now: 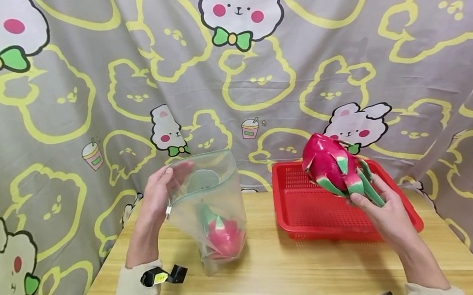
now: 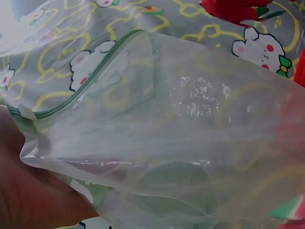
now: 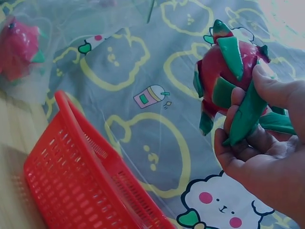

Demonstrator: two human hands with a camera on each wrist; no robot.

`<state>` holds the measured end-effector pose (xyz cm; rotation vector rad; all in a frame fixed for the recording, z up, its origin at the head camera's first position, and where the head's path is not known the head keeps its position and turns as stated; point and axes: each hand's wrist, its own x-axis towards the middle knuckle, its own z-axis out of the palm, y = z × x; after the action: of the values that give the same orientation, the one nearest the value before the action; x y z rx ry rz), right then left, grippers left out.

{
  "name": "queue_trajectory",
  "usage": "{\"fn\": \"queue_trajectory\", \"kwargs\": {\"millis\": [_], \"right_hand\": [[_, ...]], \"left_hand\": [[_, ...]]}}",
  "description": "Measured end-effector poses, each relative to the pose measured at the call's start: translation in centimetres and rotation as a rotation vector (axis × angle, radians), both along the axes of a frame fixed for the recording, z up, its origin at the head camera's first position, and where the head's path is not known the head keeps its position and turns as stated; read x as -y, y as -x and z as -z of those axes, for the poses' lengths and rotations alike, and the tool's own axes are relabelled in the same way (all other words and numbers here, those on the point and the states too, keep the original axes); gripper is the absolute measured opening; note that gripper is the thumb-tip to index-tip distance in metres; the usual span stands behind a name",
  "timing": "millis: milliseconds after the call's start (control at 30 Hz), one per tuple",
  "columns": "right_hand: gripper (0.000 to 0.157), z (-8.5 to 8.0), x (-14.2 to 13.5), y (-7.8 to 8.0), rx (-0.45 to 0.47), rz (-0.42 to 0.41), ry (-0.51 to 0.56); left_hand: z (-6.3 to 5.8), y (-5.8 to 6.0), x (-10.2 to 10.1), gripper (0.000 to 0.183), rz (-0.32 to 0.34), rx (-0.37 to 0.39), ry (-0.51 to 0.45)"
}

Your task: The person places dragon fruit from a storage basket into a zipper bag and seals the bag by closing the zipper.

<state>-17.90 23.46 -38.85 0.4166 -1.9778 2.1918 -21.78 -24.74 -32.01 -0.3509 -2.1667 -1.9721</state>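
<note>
A clear plastic zip bag (image 1: 228, 187) with a green-edged mouth stands on the table, its top agape. Inside, at the bottom, lies one pink dragon fruit (image 1: 225, 239) with green scales. My left hand (image 1: 158, 190) holds the bag by its left side, thumb outside and fingers reaching behind the near film; the left wrist view shows the hand (image 2: 43, 200) at the bag's edge. With my right hand (image 1: 386, 213) I grip a second dragon fruit (image 1: 328, 166) by its long green leaves (image 3: 245, 114), held in the air above the basket.
A red perforated plastic basket (image 1: 286, 224) sits on the right of the wooden table (image 1: 278, 279), below my right hand. Behind the table hangs a grey curtain (image 1: 195, 89) with cartoon rabbits and yellow outlines.
</note>
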Motion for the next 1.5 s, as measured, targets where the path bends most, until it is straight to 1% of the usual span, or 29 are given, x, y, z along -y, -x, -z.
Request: {"fn": "queue_trajectory", "kwargs": {"millis": [133,267,367,433,500,667,767,867,1000,1100,1167,1333,1400,1500], "right_hand": [[0.056,0.1,0.4,0.2,-0.019,-0.027,0.106],[0.057,0.0,1.1,0.2,-0.03,-0.042,0.153],[0.056,-0.2,1.6,-0.1,-0.021,-0.028,0.159],[0.056,-0.2,1.7,-0.4,-0.019,-0.026,0.182],[0.056,-0.2,1.8,-0.7,-0.028,-0.027,0.215],[0.058,0.0,2.3,-1.2,-0.075,-0.08,0.332],[0.056,-0.1,2.5,-1.2,-0.098,-0.091,0.343],[0.054,-0.4,2.9,-1.1,-0.116,-0.108,0.303],[0.054,-1.2,3.6,-0.9,-0.118,-0.064,0.169],[0.057,-1.9,4.2,-0.8,-0.099,-0.016,0.072],[0.06,-2.4,4.4,-0.7,-0.086,-0.012,0.035],[0.062,-3.3,5.0,-0.4,-0.072,0.001,-0.038],[0.063,-3.6,5.2,-0.2,-0.069,0.009,-0.071],[0.065,-4.2,5.6,0.0,-0.07,0.025,-0.133]], "left_hand": [[-0.3,0.0,-0.1,0.048,-0.006,-0.02,-0.01],[-0.9,-0.1,-0.3,0.048,-0.013,-0.028,-0.04],[-1.3,-0.1,-0.6,0.047,-0.011,-0.034,-0.086],[-1.5,-0.1,-0.9,0.047,-0.013,-0.033,-0.098],[-1.7,-0.1,-1.3,0.047,-0.01,-0.025,-0.08],[-1.8,-0.3,-1.5,0.045,-0.004,-0.014,-0.007],[-1.7,-0.3,-1.4,0.044,0.004,-0.021,-0.003],[-1.5,-0.3,-1.1,0.044,0.012,-0.024,-0.019],[-0.9,-0.3,-0.6,0.045,0.025,-0.019,-0.056],[-0.5,-0.2,-0.1,0.045,0.03,-0.007,-0.074],[-0.2,-0.3,0.3,0.045,0.024,0.007,-0.066],[0.0,-0.7,1.0,0.046,-0.031,0.062,-0.006],[0.0,-0.8,1.3,0.046,-0.047,0.074,0.014],[0.0,-1.0,1.7,0.047,-0.049,0.076,0.023]]}}
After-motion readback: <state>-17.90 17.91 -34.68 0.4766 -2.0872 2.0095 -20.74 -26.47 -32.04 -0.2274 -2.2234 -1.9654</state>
